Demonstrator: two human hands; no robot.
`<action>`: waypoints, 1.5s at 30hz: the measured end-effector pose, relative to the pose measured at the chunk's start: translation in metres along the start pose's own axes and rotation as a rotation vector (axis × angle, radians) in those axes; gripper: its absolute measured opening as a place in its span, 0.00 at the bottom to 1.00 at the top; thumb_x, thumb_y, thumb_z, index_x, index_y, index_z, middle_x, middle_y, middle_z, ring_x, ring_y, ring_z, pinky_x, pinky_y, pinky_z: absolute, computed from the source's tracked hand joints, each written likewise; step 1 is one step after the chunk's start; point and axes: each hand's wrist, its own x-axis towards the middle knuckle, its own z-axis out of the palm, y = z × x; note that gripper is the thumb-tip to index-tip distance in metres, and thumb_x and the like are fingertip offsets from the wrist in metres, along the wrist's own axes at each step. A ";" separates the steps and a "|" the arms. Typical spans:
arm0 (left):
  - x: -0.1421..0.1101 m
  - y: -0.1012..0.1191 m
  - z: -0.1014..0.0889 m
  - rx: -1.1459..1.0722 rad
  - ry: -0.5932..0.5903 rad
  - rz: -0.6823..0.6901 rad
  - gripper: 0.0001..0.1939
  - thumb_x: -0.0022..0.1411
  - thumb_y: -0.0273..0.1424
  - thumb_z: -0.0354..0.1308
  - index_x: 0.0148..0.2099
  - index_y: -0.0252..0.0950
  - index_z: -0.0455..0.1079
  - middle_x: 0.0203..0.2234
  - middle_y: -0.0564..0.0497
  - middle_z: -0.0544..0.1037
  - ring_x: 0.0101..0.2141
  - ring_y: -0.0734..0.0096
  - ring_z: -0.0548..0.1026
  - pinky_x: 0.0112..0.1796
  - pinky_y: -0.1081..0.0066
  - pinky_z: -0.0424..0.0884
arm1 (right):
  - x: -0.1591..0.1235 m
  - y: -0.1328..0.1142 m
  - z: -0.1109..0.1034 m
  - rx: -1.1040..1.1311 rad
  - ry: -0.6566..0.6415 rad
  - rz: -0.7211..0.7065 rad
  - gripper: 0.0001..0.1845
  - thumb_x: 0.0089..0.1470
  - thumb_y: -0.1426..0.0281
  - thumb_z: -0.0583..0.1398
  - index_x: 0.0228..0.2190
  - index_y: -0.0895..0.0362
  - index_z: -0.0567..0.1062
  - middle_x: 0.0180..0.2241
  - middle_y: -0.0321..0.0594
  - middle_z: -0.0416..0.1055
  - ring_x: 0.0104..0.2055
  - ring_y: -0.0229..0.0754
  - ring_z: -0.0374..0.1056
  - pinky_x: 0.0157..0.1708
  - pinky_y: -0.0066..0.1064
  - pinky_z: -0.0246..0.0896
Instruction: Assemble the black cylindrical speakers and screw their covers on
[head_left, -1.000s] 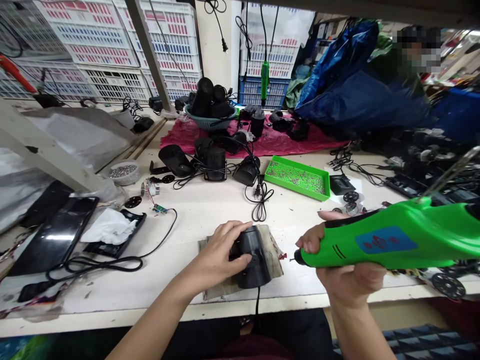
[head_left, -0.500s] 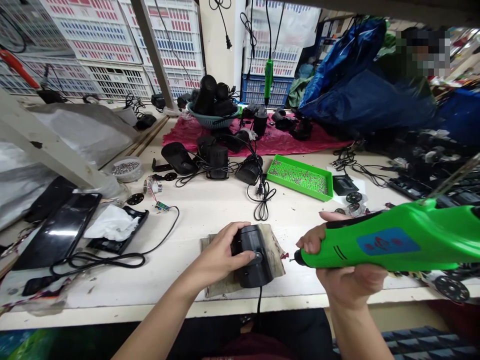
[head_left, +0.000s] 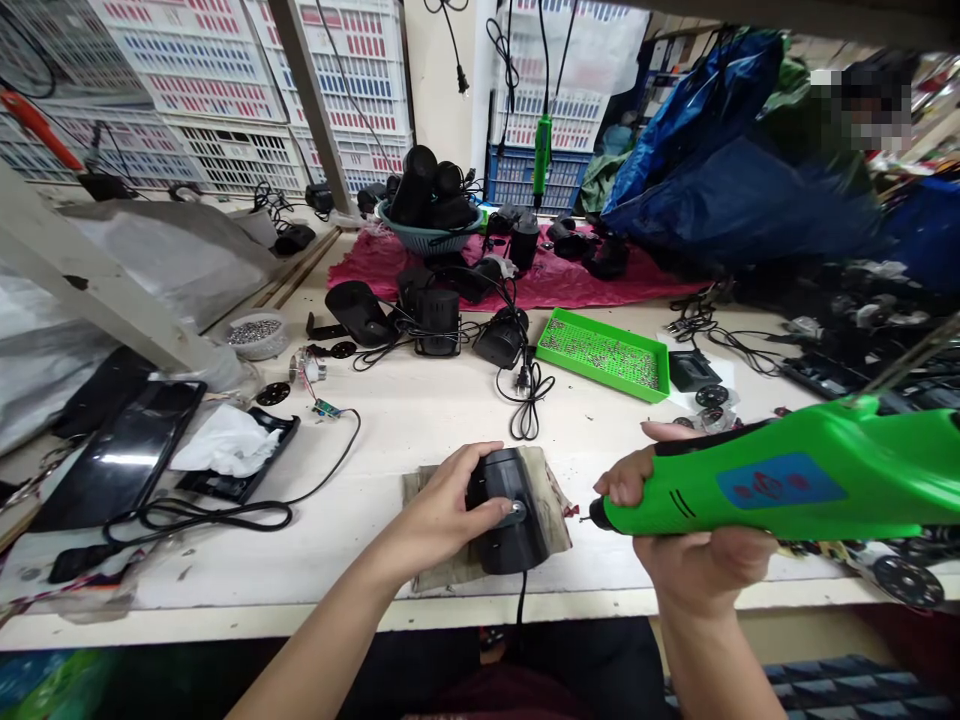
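Observation:
My left hand (head_left: 439, 505) grips a black cylindrical device (head_left: 506, 535) from above, its thumb lying beside a small round metal spot (head_left: 518, 509) on the end face. The device lies on its side on a worn, stained cloth pad (head_left: 559, 500). My right hand (head_left: 694, 560) is wrapped around a green rotary tool (head_left: 780, 482). Its small bit (head_left: 589, 517) points left, a short distance from the device and the pad's right edge, not touching either. A black cord (head_left: 519, 600) runs from the device over the front edge of the white workbench (head_left: 375, 590).
Several black units with tangled cords (head_left: 439, 322) stand behind my hands. Farther back are a green tray of screws (head_left: 604, 355) and a teal basket (head_left: 424, 235) on a magenta cloth (head_left: 600, 285). A co-worker (head_left: 862, 130) sits at the back right behind blue bags (head_left: 750, 190).
My left thumb has slid back, uncovering the round metal spot on the device. The rotary tool stays beside the device, and the whole view has drifted slightly.

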 end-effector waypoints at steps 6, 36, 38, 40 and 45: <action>0.001 0.006 0.004 0.098 0.043 0.008 0.24 0.59 0.35 0.57 0.57 0.43 0.60 0.53 0.47 0.69 0.53 0.57 0.65 0.55 0.57 0.60 | 0.006 -0.014 0.007 0.012 -0.008 -0.021 0.36 0.39 0.40 0.63 0.41 0.54 0.75 0.18 0.33 0.68 0.19 0.39 0.63 0.21 0.33 0.63; 0.001 0.005 0.019 0.163 0.174 0.071 0.21 0.58 0.35 0.57 0.54 0.41 0.61 0.52 0.48 0.70 0.54 0.56 0.64 0.55 0.57 0.60 | 0.001 -0.017 0.047 -0.001 -0.003 -0.153 0.36 0.44 0.35 0.53 0.40 0.50 0.72 0.17 0.29 0.60 0.17 0.38 0.58 0.19 0.34 0.60; 0.002 0.005 0.020 0.165 0.190 0.071 0.21 0.58 0.34 0.57 0.54 0.41 0.61 0.52 0.48 0.70 0.54 0.56 0.65 0.54 0.57 0.60 | 0.000 -0.016 0.050 -0.003 0.002 -0.149 0.35 0.44 0.34 0.52 0.37 0.50 0.72 0.16 0.28 0.60 0.16 0.37 0.57 0.17 0.32 0.57; 0.002 0.005 0.021 0.164 0.206 0.076 0.21 0.57 0.33 0.57 0.53 0.41 0.62 0.51 0.47 0.71 0.54 0.56 0.65 0.54 0.57 0.61 | 0.001 -0.014 0.053 -0.007 -0.004 -0.148 0.35 0.43 0.33 0.51 0.34 0.50 0.71 0.15 0.28 0.60 0.15 0.36 0.56 0.16 0.31 0.55; 0.001 0.002 0.021 0.125 0.211 0.123 0.19 0.57 0.31 0.57 0.52 0.40 0.63 0.49 0.48 0.72 0.52 0.59 0.66 0.54 0.60 0.61 | 0.007 -0.014 0.062 0.020 -0.052 -0.037 0.35 0.38 0.32 0.55 0.30 0.50 0.71 0.14 0.27 0.60 0.14 0.36 0.56 0.15 0.30 0.55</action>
